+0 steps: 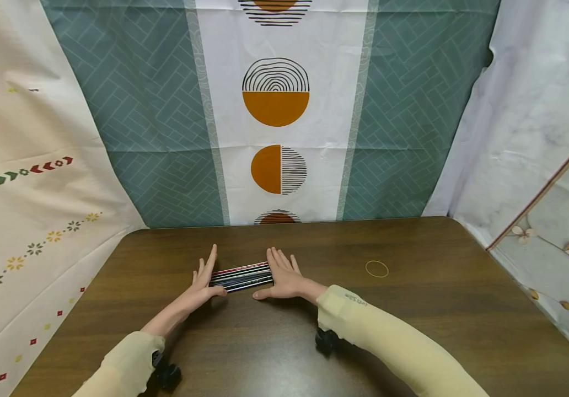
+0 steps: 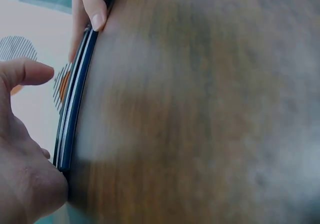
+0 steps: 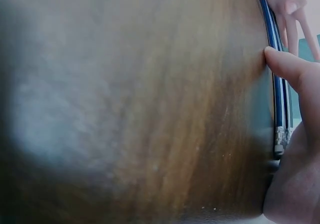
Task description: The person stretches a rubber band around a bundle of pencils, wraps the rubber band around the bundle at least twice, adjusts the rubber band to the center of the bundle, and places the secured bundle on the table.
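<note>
Several dark pencils (image 1: 242,277), one with a red side, lie side by side in a flat row on the brown table. At the row's left end my left hand (image 1: 201,286) touches the pencil ends, its fingers stretched out and its thumb along the near side. My right hand (image 1: 285,278) lies against the right end with straight fingers and the thumb spread toward me. In the right wrist view, metal ferrules (image 3: 280,136) show at the pencil ends by the palm, and the right thumb (image 3: 282,63) touches the nearest dark blue pencil.
A thin yellow loop, like a rubber band (image 1: 377,277), lies on the table (image 1: 245,342) to the right of the hands. Patterned cloth (image 1: 155,110) hangs behind the table's far edge, with more cloth at both sides. Dark wrist devices (image 1: 326,341) sit under the sleeves.
</note>
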Demonstrator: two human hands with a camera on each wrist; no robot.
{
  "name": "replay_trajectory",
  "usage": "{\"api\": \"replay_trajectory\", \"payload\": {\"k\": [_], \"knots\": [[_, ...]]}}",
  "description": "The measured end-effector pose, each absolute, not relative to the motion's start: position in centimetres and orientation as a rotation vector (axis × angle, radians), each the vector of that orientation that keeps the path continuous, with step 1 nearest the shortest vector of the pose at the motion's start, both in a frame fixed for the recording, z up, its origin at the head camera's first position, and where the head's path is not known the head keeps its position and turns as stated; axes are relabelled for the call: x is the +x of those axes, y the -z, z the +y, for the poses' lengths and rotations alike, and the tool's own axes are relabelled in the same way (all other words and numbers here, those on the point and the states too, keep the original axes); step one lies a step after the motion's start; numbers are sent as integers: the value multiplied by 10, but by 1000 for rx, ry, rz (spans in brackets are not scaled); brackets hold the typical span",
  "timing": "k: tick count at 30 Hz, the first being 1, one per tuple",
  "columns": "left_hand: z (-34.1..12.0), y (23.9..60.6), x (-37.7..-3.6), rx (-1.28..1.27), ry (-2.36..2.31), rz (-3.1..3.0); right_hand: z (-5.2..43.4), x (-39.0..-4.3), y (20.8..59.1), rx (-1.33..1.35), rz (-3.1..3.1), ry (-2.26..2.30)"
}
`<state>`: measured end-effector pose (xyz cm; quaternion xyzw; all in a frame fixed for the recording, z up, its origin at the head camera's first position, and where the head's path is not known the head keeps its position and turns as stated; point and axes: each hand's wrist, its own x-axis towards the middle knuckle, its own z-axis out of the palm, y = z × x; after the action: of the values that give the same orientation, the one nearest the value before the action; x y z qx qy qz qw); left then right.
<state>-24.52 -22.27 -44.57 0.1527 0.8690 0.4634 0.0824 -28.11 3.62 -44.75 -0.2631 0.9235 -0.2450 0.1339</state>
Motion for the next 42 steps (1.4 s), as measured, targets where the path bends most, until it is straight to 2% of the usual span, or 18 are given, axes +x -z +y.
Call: {"api": "replay_trajectory", "payload": {"k": [10,26,42], "knots": [[-225,446,-243,471,-1503,2553,37,-299,459,-738,2673,711],[-227,453,-242,498,-1510,2567,43,-287,452,-834,2660,893],[-229,454,-241,394,-1378,2666,41,-286,456,-869,2769,960]]}}
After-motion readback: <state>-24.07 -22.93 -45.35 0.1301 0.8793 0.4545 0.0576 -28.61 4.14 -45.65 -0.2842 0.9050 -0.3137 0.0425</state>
